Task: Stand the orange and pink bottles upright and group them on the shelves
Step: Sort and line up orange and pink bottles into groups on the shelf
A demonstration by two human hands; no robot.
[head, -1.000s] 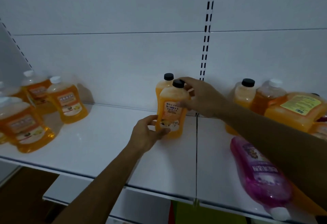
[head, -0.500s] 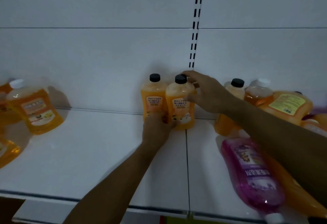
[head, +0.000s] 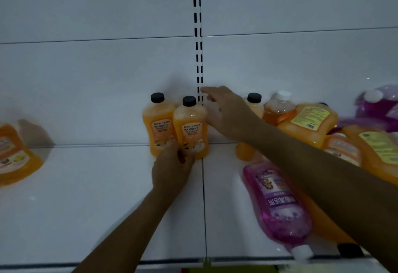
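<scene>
On the white shelf (head: 86, 197), a black-capped orange bottle (head: 190, 128) is steadied upright beside its twin (head: 158, 125) (seemingly for grouping), base pinched by the left hand (head: 170, 170), right hand (head: 226, 111) fingers relaxed alongside.

left hand (head: 172, 170) curled, right hand (head: 226, 111) extended (fingers relaxed)

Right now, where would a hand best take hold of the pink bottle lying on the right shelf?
Probably round the narrower body of the pink bottle just above its white cap, coming from the shelf's front edge. It lies flat, cap toward the viewer, base toward the wall, with an orange bottle lying close along its right side.
</scene>
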